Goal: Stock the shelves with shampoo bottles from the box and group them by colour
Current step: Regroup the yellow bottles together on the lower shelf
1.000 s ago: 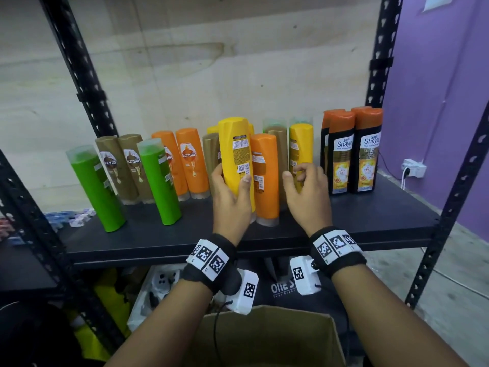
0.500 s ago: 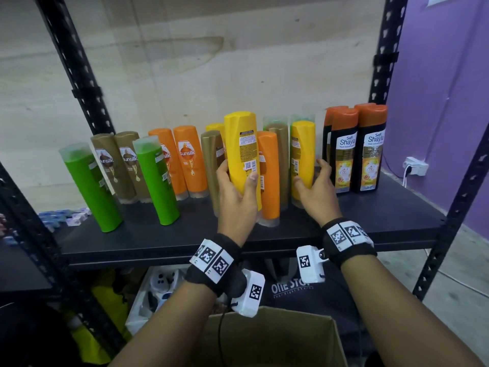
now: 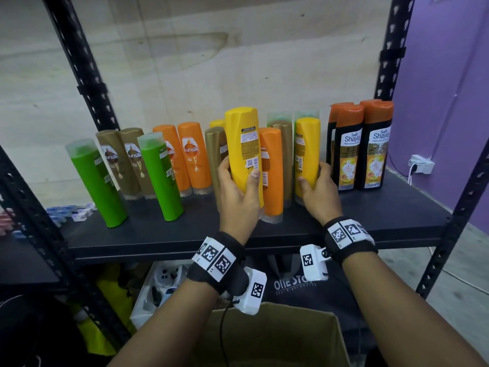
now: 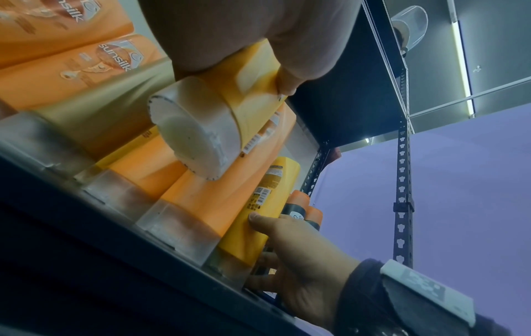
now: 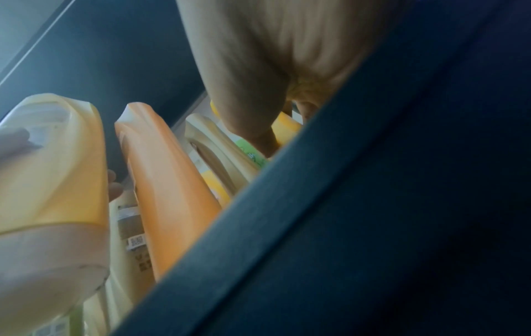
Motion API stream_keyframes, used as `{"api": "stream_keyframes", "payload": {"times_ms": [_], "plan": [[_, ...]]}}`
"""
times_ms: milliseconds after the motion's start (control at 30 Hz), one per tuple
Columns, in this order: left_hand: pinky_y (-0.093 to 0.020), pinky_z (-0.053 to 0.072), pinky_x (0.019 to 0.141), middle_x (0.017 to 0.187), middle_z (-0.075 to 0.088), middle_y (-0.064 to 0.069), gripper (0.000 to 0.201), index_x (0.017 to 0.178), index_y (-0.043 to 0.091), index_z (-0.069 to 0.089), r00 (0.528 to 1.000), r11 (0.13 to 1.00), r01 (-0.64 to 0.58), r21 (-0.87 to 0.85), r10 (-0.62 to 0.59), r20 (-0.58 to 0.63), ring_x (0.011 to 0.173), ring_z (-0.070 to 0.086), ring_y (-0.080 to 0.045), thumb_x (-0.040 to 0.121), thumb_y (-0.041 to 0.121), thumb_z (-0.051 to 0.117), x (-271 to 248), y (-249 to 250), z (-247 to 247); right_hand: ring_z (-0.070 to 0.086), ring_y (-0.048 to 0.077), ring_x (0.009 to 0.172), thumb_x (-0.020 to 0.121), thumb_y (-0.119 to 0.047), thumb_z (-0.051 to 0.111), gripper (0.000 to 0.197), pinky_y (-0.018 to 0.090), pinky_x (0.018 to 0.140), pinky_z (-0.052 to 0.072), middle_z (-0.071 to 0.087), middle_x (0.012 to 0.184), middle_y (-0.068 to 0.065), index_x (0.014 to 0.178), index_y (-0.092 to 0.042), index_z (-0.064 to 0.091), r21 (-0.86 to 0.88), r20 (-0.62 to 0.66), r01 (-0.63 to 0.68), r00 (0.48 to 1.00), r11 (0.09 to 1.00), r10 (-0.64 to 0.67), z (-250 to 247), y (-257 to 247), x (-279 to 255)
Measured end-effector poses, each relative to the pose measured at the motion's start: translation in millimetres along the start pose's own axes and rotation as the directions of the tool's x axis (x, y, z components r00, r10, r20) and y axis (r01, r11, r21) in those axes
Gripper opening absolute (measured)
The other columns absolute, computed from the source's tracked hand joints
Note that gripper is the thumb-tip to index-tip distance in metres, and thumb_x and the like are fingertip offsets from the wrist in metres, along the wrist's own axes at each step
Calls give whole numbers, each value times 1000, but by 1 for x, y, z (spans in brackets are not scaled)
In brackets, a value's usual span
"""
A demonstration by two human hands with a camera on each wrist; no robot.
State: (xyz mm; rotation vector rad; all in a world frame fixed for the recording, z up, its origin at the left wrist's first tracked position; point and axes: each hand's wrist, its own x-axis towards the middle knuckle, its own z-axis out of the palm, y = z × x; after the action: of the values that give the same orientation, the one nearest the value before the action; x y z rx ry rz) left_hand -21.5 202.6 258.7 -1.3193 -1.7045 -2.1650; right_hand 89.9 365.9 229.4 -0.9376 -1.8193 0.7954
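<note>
At the centre of the head view, the left hand [image 3: 238,197] wraps around a tall yellow plastic shampoo bottle [image 3: 244,152], thumb on the barcode label side and fingers curled behind it. The left wrist view shows this bottle's translucent cap end [image 4: 189,141] raised clear of the black shelf board [image 3: 397,207], so the bottle is lifted rather than standing.

Just right of centre, the right hand [image 3: 320,192] grips a second yellow shampoo bottle [image 3: 307,154] near its base, thumb in front and fingers around its right side. In the head view this bottle looks upright with its cap end down at the shelf; whether it rests on the board I cannot tell.

Between the two yellow bottles stands an orange shampoo bottle [image 3: 272,176], with a brown-gold bottle [image 3: 284,154] behind it. Another brown-gold bottle [image 3: 215,154] stands just left of the left hand.

Toward the left of the frame stand two bright green bottles with clear caps [image 3: 98,184], two brown-gold bottles with white labels [image 3: 124,162] and two orange bottles with white labels [image 3: 185,157]. At the right of the shelf stands a cluster of black bottles with orange caps [image 3: 362,147].

At the bottom centre of the frame, below the shelf, sits an open brown cardboard box [image 3: 277,337].
</note>
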Motion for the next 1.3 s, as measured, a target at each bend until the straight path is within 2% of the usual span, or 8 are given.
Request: {"api": "stream_keyframes", "payload": {"times_ms": [233,333,533,667,833,1000,1167,1300], "plan": [[-7,46,88,123,56,22,47,143,12,41,999,997,-41,-61,41,-4,110,59,11,101,19,63,-5,9,18,58,33,120,102,-29,61,56,37,92,47,58,137,16,149,-14,35,-5,-19,44,999,999,-44,-23,1,-17],[-10,46,92,126,58,11,48,143,11,42,998,995,-50,-89,53,26,114,58,5,101,18,63,-11,17,31,59,30,121,102,-31,61,56,38,95,48,59,138,12,149,-17,35,-13,-32,72,997,997,-72,-39,1,-25],[-7,45,88,124,60,12,45,141,6,43,994,986,-46,-159,61,92,109,60,8,101,13,63,-24,24,61,62,29,119,101,-35,61,57,48,99,52,62,136,9,149,-22,35,-29,-55,79,995,996,-80,-71,6,-38],[-8,46,88,124,59,18,48,143,11,41,992,987,-19,-159,39,122,110,61,8,101,16,64,-34,21,83,63,27,115,101,-35,60,53,40,94,52,64,133,8,147,-24,36,-56,-69,81,994,995,-85,-88,15,-44],[-23,51,94,123,60,16,50,140,21,41,980,988,49,-145,-20,197,109,62,5,98,22,69,-46,12,115,62,23,116,102,-36,60,50,31,90,46,63,135,5,146,-26,37,-53,-102,77,991,996,-82,-109,30,-45],[-19,51,91,119,59,23,48,134,29,39,965,986,96,-136,-59,254,104,61,11,97,23,69,-56,7,145,61,15,113,102,-39,57,50,34,91,49,63,133,-1,147,-28,38,-57,-134,60,989,997,-67,-127,44,-45],[-15,51,87,121,60,10,49,136,24,39,956,982,114,-149,-68,285,103,61,10,97,24,68,-58,5,172,61,15,117,102,-37,58,50,41,98,53,61,135,-4,147,-30,37,-53,-136,77,987,996,-84,-144,53,-43],[-6,48,80,118,59,14,50,138,20,37,948,980,126,-151,-74,311,98,60,16,98,25,67,-56,3,190,60,13,115,103,-38,58,51,41,98,54,61,135,-4,148,-27,37,-62,-163,40,985,997,-50,-154,61,-42]]}}
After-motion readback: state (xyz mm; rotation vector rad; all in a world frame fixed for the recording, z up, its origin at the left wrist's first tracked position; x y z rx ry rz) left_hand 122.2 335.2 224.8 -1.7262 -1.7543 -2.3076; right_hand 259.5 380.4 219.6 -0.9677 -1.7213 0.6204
